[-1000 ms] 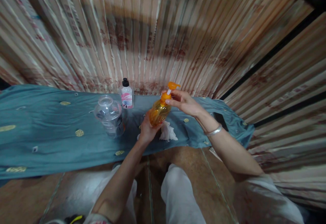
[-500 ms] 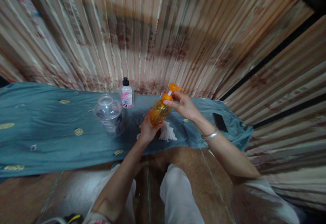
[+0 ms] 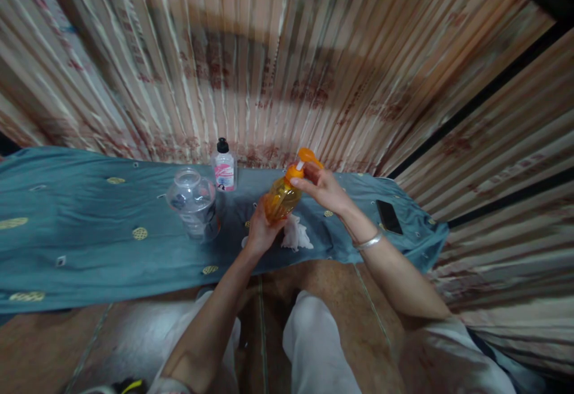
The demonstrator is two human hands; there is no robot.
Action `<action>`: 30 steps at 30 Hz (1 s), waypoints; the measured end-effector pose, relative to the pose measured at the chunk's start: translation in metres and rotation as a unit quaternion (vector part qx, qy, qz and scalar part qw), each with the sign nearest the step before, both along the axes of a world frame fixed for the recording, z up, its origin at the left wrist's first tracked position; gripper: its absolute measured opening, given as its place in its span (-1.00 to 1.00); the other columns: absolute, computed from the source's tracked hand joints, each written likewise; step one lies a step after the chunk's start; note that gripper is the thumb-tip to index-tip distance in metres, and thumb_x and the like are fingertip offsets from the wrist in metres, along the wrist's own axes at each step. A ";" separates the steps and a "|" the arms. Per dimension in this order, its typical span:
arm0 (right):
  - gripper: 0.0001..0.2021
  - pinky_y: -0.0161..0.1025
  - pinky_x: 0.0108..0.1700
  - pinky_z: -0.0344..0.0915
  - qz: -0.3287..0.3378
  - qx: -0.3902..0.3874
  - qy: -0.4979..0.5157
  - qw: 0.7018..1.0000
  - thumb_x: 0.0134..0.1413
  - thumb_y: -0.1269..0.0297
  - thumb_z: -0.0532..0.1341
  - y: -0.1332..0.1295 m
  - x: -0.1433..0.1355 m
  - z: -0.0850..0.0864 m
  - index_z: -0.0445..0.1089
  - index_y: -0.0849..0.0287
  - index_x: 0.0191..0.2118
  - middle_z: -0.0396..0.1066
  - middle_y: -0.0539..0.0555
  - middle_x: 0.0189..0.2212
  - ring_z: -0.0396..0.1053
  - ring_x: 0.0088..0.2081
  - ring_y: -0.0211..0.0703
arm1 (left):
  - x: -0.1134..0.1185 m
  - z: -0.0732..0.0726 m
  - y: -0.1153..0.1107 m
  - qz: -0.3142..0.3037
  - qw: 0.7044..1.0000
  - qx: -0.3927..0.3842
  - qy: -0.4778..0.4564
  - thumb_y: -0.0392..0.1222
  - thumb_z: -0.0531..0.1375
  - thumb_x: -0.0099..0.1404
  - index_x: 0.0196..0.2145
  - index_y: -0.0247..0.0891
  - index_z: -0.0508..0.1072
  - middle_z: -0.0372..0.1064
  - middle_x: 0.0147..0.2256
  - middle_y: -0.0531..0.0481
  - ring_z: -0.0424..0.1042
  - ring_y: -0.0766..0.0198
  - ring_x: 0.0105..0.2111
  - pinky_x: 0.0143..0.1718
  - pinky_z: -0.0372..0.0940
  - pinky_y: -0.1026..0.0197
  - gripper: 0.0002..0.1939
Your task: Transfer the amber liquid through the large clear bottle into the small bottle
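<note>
A clear pump bottle (image 3: 283, 198) with amber liquid is held tilted above the cloth, its top leaning right. My left hand (image 3: 263, 226) wraps around its lower body. At the neck, my right hand (image 3: 323, 189) grips the orange pump cap (image 3: 295, 172) between thumb and fingers. The orange pump head (image 3: 307, 156) sticks up above the collar, with a white stem showing beneath it. Below the bottle lies a crumpled white tissue (image 3: 296, 234). Part of a small pale round object (image 3: 244, 242) shows beside my left wrist.
A teal patterned cloth (image 3: 98, 214) covers the long surface. On it stand an open clear plastic jar (image 3: 194, 208) and a clear bottle with black cap and pink label (image 3: 225, 170). A black phone (image 3: 389, 217) lies at the right. Pleated curtains (image 3: 251, 71) hang behind.
The orange pump head has turned, its spout now pointing more down and toward me. My right fingers have shifted slightly around the cap. My left hand keeps its hold on the bottle.
</note>
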State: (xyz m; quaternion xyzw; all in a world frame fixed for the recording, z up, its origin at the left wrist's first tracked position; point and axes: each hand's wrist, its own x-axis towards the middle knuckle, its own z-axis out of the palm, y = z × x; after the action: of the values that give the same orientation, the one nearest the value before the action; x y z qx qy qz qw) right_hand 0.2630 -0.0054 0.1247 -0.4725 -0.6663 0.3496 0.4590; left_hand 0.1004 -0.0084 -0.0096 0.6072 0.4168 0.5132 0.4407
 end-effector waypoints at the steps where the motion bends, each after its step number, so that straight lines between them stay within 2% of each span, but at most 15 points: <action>1: -0.50 0.00 0.18 0.33 -0.020 0.010 -0.010 1.000 -0.16 -0.20 0.44 0.001 -0.001 -0.002 0.48 0.08 -0.22 0.54 0.08 -0.17 0.47 -0.06 -0.02 | 0.000 0.000 0.000 0.000 1.000 -0.001 0.001 -0.22 0.39 0.07 0.11 -0.20 0.33 0.48 0.04 -0.15 0.50 -0.01 0.05 0.15 0.37 -0.15 -0.36; 4: -0.45 -0.01 0.17 0.33 -0.056 0.024 -0.021 0.998 -0.21 -0.21 0.46 0.003 -0.003 -0.005 0.46 0.09 -0.19 0.53 0.04 -0.21 0.46 -0.09 -0.05 | -0.001 0.001 0.000 0.001 1.000 -0.001 0.002 -0.21 0.40 0.06 0.12 -0.20 0.32 0.48 0.05 -0.16 0.51 -0.02 0.05 0.14 0.38 -0.17 -0.33; 8: -0.37 -0.06 0.21 0.31 0.004 -0.007 0.035 0.999 -0.25 -0.21 0.47 0.001 -0.003 -0.003 0.46 0.04 -0.06 0.53 0.05 -0.05 0.45 0.02 -0.05 | -0.001 0.001 0.002 0.011 1.000 0.003 0.011 -0.24 0.40 0.05 0.11 -0.20 0.33 0.49 0.05 -0.15 0.51 -0.02 0.05 0.15 0.38 -0.16 -0.33; 10: -0.40 -0.06 0.23 0.30 0.016 -0.020 0.053 0.998 -0.23 -0.22 0.46 0.001 -0.004 -0.004 0.47 0.02 -0.09 0.53 0.05 -0.02 0.44 0.06 -0.03 | -0.002 0.001 0.002 0.013 1.000 0.003 0.013 -0.24 0.41 0.04 0.11 -0.20 0.33 0.49 0.05 -0.15 0.51 -0.01 0.06 0.15 0.38 -0.15 -0.33; 14: -0.47 -0.01 0.19 0.33 -0.030 0.001 0.033 0.999 -0.25 -0.19 0.48 0.006 -0.005 -0.010 0.46 0.07 -0.22 0.54 0.05 -0.16 0.46 -0.05 -0.03 | -0.003 0.000 0.002 0.010 1.000 0.000 0.012 -0.21 0.42 0.05 0.12 -0.21 0.32 0.48 0.06 -0.17 0.50 -0.03 0.07 0.16 0.37 -0.17 -0.33; 16: -0.46 0.00 0.19 0.33 -0.049 0.016 0.022 0.998 -0.27 -0.16 0.50 0.007 -0.005 -0.012 0.46 0.09 -0.23 0.54 0.05 -0.19 0.46 -0.07 -0.04 | -0.002 -0.001 0.002 0.009 1.000 0.002 0.013 -0.20 0.41 0.06 0.11 -0.21 0.33 0.48 0.05 -0.18 0.50 -0.04 0.07 0.15 0.37 -0.17 -0.34; 20: -0.41 -0.02 0.25 0.28 0.004 0.014 0.056 0.998 -0.25 -0.12 0.50 0.005 -0.003 -0.008 0.47 0.04 -0.08 0.53 0.05 -0.05 0.44 0.06 -0.02 | -0.001 -0.003 0.003 0.007 1.000 0.013 0.001 -0.21 0.40 0.07 0.09 -0.20 0.34 0.49 0.03 -0.16 0.51 0.00 0.03 0.13 0.39 -0.13 -0.37; 23: -0.50 -0.02 0.25 0.29 0.029 0.000 0.070 0.997 -0.18 -0.13 0.47 0.004 -0.003 -0.007 0.48 0.04 -0.15 0.54 0.03 -0.07 0.45 0.06 -0.03 | 0.000 -0.004 0.005 0.010 1.000 0.014 0.002 -0.22 0.41 0.06 0.10 -0.20 0.34 0.49 0.04 -0.17 0.51 0.00 0.04 0.14 0.39 -0.12 -0.36; 27: -0.51 -0.01 0.18 0.33 -0.024 0.005 0.059 0.998 -0.28 -0.09 0.52 0.007 -0.006 -0.011 0.43 0.09 -0.28 0.53 0.02 -0.23 0.47 -0.08 -0.07 | -0.001 -0.004 0.004 0.011 1.000 0.010 0.010 -0.21 0.42 0.05 0.12 -0.21 0.32 0.49 0.05 -0.17 0.50 -0.03 0.07 0.15 0.38 -0.14 -0.32; 30: -0.46 -0.01 0.21 0.31 -0.029 0.012 0.055 0.998 -0.30 -0.06 0.54 0.007 -0.006 -0.010 0.45 0.08 -0.19 0.52 0.05 -0.16 0.47 -0.05 -0.06 | -0.002 -0.004 0.003 0.011 1.000 0.008 0.010 -0.21 0.42 0.05 0.14 -0.21 0.31 0.48 0.06 -0.17 0.50 -0.04 0.08 0.16 0.37 -0.16 -0.29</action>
State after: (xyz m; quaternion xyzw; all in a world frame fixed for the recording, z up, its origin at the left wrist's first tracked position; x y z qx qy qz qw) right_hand 0.2575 0.0016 0.1143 -0.4661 -0.6303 0.3533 0.5106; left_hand 0.0983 -0.0052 -0.0137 0.6114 0.4236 0.5152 0.4257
